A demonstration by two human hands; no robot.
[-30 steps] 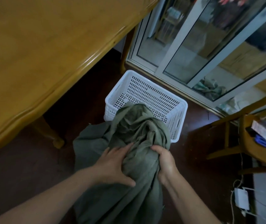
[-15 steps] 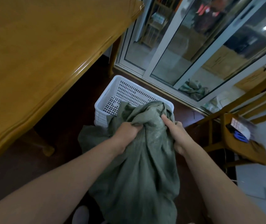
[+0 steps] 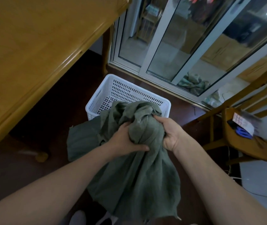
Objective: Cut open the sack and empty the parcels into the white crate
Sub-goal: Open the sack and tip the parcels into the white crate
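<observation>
Green cloth of the sack [image 3: 134, 168] is held bunched up, with its top draped over the near edge of the white crate [image 3: 129, 90] on the floor. A second ago the left hand [image 3: 126, 140] was laid flat on the cloth. Now its grip is clenched round a fold, and the grip of the right hand [image 3: 170, 132] is clenched on the cloth just beside it. The sack has been gathered higher up. No parcels can be seen in the crate, so the emptying is probably not finished.
</observation>
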